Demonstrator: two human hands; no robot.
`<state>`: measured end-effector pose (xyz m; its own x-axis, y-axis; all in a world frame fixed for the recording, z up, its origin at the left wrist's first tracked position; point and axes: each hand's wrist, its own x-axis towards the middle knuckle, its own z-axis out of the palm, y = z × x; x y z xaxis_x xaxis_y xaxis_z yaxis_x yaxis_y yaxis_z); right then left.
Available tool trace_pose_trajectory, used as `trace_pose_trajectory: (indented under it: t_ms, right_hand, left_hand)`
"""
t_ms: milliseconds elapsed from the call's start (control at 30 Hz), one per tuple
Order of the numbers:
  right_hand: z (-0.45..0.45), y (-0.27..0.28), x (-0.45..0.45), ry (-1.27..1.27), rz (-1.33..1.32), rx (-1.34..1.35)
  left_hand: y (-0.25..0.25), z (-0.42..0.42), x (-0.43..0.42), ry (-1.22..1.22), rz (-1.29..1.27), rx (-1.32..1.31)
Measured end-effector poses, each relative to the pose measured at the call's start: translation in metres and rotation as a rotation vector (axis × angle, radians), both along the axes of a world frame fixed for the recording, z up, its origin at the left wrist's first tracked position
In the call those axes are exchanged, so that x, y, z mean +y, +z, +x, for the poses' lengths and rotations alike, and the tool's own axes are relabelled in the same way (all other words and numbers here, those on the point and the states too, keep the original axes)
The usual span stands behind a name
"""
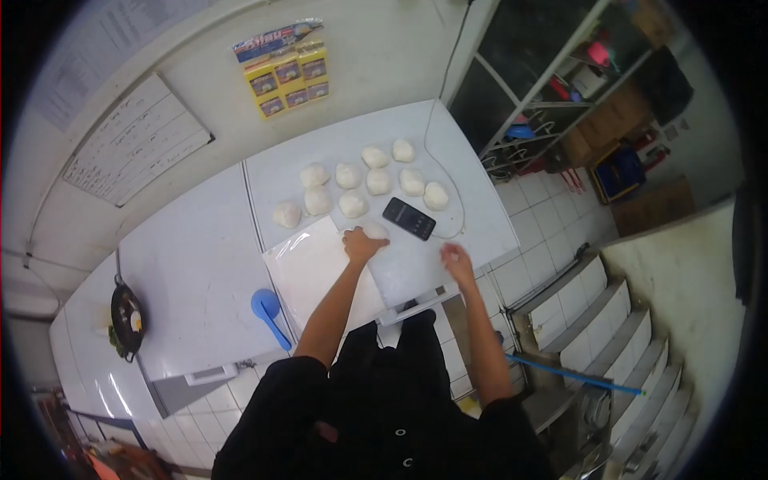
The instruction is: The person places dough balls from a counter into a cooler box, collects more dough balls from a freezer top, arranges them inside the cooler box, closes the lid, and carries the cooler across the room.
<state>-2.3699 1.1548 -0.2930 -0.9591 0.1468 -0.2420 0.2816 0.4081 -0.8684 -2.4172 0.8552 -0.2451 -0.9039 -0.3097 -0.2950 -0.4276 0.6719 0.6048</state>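
My left hand (363,244) rests at the far edge of a white sheet (316,268), its thumb and fingers around a pale dough ball (374,230) that they partly cover. To the right, my right hand (457,264) is raised near the table's front edge, blurred, with its fingers seemingly curled; nothing can be made out in it. Beyond the hands, several white dough balls (378,182) sit in loose rows. A black phone (410,218) with its screen lit lies between the dough and my right hand.
A blue scoop (266,304) lies left of the sheet. Farther left stands a dark pan (126,318). A thin cable (462,204) curves over the table's right side. Stairs (592,296) and a metal rack (520,104) stand to the right.
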Motion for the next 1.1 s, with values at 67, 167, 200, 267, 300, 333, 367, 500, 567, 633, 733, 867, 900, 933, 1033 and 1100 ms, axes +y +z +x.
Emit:
trace_pose_trajectory:
  t_ms: [67,167,200,267,300,333,367,500,567,633,733,867,900,933,1033,1100]
  right_hand:
    - [-0.071,0.041,-0.008,0.007,0.124,0.143]
    - [-0.164,0.033,-0.006,0.139,0.336,0.387]
    - [-0.181,0.028,-0.008,0.203,0.404,0.384]
    - [-0.196,0.017,-0.012,0.302,0.446,0.361]
    - [-0.197,0.018,-0.008,0.4,0.515,0.34]
    - [-0.2,0.026,-0.008,0.5,0.587,0.332]
    - [-0.202,0.035,-0.01,0.54,0.575,0.333]
    - [-0.154,0.086,-0.015,0.647,0.155,0.27]
    - [-0.119,0.097,-0.023,0.872,0.008,0.396]
    - [-0.083,0.115,-0.034,0.984,0.169,0.42]
    - [-0.07,0.135,-0.037,1.165,0.218,0.397]
    - [-0.176,0.063,-0.035,0.752,-0.22,-0.105]
    - [-0.215,0.064,-0.037,0.582,-0.021,0.019]
    - [-0.249,0.04,-0.038,0.477,0.173,0.057]
    - [-0.285,0.012,-0.053,0.4,0.35,0.059]
    - [-0.293,-0.002,-0.061,0.444,0.345,0.011]
  left_hand:
    - [-0.013,0.006,0.006,-0.004,-0.094,0.015]
    - [-0.033,0.012,0.017,-0.007,0.281,0.207]
    - [-0.026,0.02,0.024,0.082,0.372,0.143]
    - [-0.005,0.039,0.036,0.209,0.446,0.059]
    - [0.009,0.048,0.049,0.387,0.86,0.054]
    - [0.012,0.054,0.059,0.566,1.277,0.077]
    - [0.011,0.057,0.065,0.607,1.272,0.093]
    - [0.001,0.067,0.098,0.766,1.683,0.227]
    - [-0.002,0.074,0.121,0.778,1.798,0.233]
    - [-0.012,0.073,0.141,0.601,1.878,0.369]
    - [-0.05,0.099,0.162,0.677,1.875,0.381]
    - [-0.039,0.124,0.157,0.847,1.883,0.382]
    - [-0.04,0.131,0.157,0.853,1.877,0.382]
    - [-0.044,0.136,0.155,0.858,1.862,0.444]
    - [-0.048,0.135,0.14,0.932,1.833,0.481]
    - [-0.045,0.133,0.133,0.881,1.922,0.495]
